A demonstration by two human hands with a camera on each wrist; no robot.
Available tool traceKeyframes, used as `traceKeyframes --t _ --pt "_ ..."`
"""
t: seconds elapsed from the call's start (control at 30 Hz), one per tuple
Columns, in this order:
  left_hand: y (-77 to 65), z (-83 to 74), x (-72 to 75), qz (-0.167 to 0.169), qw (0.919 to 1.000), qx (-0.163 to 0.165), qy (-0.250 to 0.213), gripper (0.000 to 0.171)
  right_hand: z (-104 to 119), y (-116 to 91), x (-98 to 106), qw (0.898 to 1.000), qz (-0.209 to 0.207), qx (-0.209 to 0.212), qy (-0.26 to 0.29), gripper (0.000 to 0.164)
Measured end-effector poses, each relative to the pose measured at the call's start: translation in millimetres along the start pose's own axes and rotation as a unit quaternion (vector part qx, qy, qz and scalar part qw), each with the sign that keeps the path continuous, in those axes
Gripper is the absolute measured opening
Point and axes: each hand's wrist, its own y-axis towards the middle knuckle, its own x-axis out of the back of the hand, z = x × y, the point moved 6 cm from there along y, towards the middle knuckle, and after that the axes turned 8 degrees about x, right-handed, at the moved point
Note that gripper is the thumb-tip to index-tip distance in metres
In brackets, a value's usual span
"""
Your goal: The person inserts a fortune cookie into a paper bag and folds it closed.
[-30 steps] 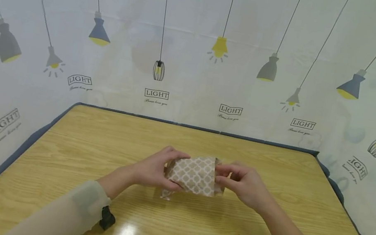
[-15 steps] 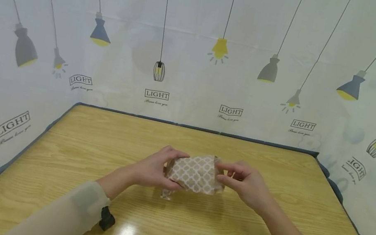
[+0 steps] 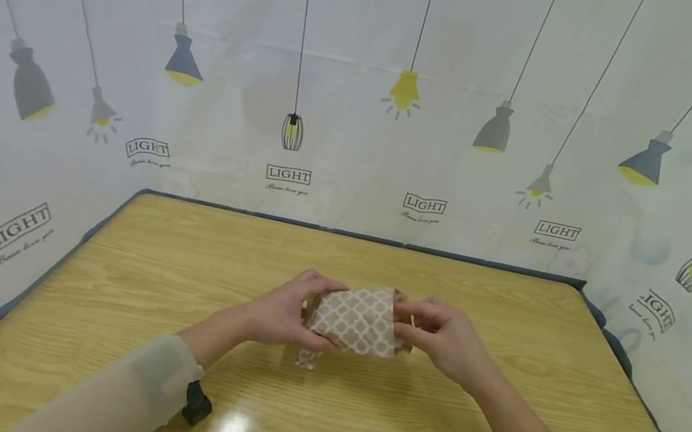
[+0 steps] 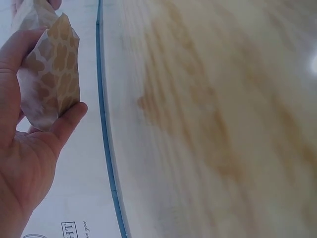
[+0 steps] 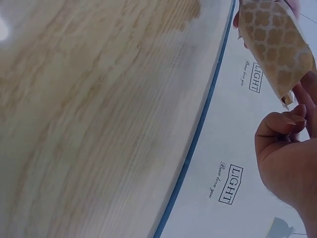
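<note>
A tan paper bag [image 3: 359, 319] with a white lattice pattern is held above the wooden table, lying sideways, its right end loose and crumpled. My left hand [image 3: 284, 309] grips its left end, thumb on the near side and fingers on the far side. At the right end my right hand [image 3: 445, 342] pinches the bag's opening, with the tips of the index finger and thumb hidden by the front layer of paper. In the right wrist view the bag [image 5: 277, 42] slopes down to curled fingers. The left wrist view shows the folded end of the bag [image 4: 62, 69] in the left palm.
The glossy wooden table [image 3: 173, 247] reaches back to a dark blue edging [image 3: 363, 234]. A pale curtain [image 3: 353, 94] printed with lamps and lettering surrounds it on three sides. Black wrist cameras [image 3: 197, 402] sit at both sleeves.
My right fingers have shifted slightly at the bag's open end, the fingertips now slipping behind the front paper. The left hand keeps its grip and the bag stays in place.
</note>
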Motion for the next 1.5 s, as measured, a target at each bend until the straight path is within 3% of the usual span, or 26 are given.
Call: traceKeyframes --t 0.67,0.83,0.97,1.1,1.2,1.33,1.5 --pt "-0.9 0.9 -0.9 -0.006 1.0 -0.005 -0.002 0.091 -5.5 -6.2 4.4 1.0 -0.022 -0.007 0.015 0.038" --pt "0.3 4.1 1.8 -0.042 0.999 0.012 -0.003 0.088 -7.7 -12.1 4.6 0.994 -0.037 -0.051 0.086 0.053" --pt "2.2 2.7 1.7 -0.084 0.996 0.031 -0.006 0.089 -9.0 -14.3 -7.5 0.981 -0.031 -0.116 0.155 0.078" --pt "3.5 -3.2 -3.9 -0.113 0.9926 0.038 -0.021 0.093 -6.4 -11.0 -22.8 0.969 -0.02 -0.141 0.201 0.084" --pt "2.4 -9.3 -9.2 -0.121 0.9915 0.033 -0.031 0.097 -3.9 -6.9 -27.3 0.969 -0.029 -0.132 0.208 0.074" --pt "-1.7 -16.6 -12.7 -0.114 0.9923 0.022 -0.043 0.098 -2.6 -2.5 -21.3 0.978 -0.049 -0.097 0.18 0.061" --pt "-2.9 -19.0 -5.5 -0.108 0.9877 0.002 -0.113 0.063 0.3 -0.8 -7.7 0.992 -0.047 -0.029 0.111 0.056"
